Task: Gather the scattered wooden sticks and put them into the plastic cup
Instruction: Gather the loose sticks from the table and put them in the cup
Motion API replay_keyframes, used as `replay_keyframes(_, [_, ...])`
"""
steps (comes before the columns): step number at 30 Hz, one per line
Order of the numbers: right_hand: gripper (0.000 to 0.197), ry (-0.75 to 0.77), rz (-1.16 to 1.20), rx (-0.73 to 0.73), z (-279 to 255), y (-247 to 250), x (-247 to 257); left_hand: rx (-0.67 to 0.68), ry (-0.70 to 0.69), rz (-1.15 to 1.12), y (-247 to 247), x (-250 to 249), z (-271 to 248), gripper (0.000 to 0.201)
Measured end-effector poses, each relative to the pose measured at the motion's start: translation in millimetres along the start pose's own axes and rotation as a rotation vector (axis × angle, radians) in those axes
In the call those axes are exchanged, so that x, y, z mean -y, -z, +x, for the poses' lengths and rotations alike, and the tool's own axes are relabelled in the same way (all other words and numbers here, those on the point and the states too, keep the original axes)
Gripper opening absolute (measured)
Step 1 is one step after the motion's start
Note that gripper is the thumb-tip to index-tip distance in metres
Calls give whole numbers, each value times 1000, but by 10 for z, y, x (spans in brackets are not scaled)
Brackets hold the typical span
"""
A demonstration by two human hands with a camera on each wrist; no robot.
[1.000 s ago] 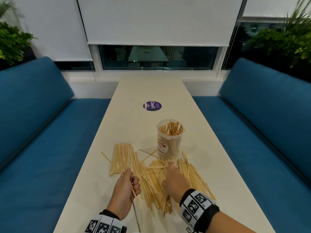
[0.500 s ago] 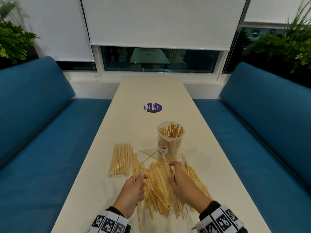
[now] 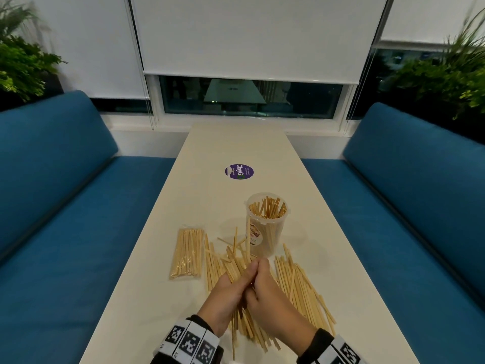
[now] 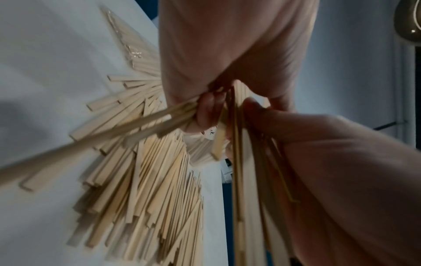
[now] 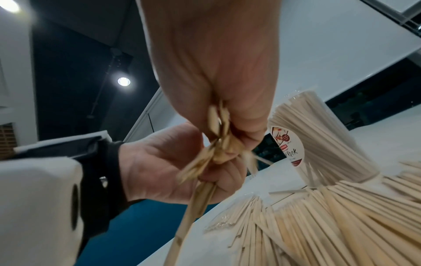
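Observation:
A clear plastic cup (image 3: 267,227) stands upright on the white table (image 3: 236,143), packed with wooden sticks. Loose sticks (image 3: 299,285) lie fanned out in front of it. My left hand (image 3: 242,275) and right hand (image 3: 259,271) meet over the middle of the pile, just short of the cup. Both grip one bundle of sticks (image 3: 240,254) whose tips point toward the cup. The left wrist view shows my left hand (image 4: 227,54) curled round the bundle (image 4: 159,117). In the right wrist view, my right hand (image 5: 216,72) pinches stick ends (image 5: 218,126) beside the cup (image 5: 318,135).
A sealed clear packet of sticks (image 3: 186,252) lies left of the pile. A purple round sticker (image 3: 239,171) sits farther up the table. Blue bench seats (image 3: 65,232) run along both long sides of the table, and a window is at the far end.
My hands were apart on the pile, the left holding a few sticks. They have come together at the middle and now hold one gathered bundle.

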State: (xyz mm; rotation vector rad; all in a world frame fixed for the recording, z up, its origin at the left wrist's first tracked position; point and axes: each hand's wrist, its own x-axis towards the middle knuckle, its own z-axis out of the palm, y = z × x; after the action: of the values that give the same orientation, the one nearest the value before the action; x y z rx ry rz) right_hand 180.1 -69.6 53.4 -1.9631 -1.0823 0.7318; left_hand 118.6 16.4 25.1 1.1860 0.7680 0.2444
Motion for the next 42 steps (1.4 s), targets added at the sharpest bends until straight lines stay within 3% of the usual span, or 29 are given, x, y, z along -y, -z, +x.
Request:
replay_keyframes(2, [17, -5, 15, -18, -1, -11, 0, 1, -10, -14, 15, 5, 9, 83])
replay_keyframes(5, [20, -6, 38, -36, 1, -25, -8, 28, -13, -78, 36, -3, 31, 65])
replay_keyframes(9, [27, 6, 86, -33, 17, -24, -25, 20, 30, -152, 72, 30, 83, 98])
replay_keyframes(15, [41, -9, 232, -57, -15, 17, -56, 55, -3, -189, 94, 8, 66, 35])
replay_keyframes(20, [14, -20, 239, -145, -36, 137, -28, 70, 4, -253, 72, -75, 8, 37])
replay_keyframes(23, [14, 60, 111, -261, -44, 137, 17, 89, 1, -219, 29, -95, -17, 40])
replay_keyframes(27, [12, 114, 37, -292, -62, 95, 87, 63, -34, -200, 26, -138, -54, 40])
replay_keyframes(33, [7, 38, 186, -286, -39, 195, 107, -38, -74, -280, 145, -220, -98, 42])
replay_keyframes(36, [7, 94, 62, -313, 12, 257, 64, -10, -80, -307, 199, -256, -113, 42])
replay_keyframes(39, [29, 162, -229, -322, 62, 236, 24, 56, -68, -285, 176, -255, -132, 43])
replay_keyframes(42, [30, 181, -307, -325, 78, 228, 19, 97, -53, -272, 149, -239, -150, 45])
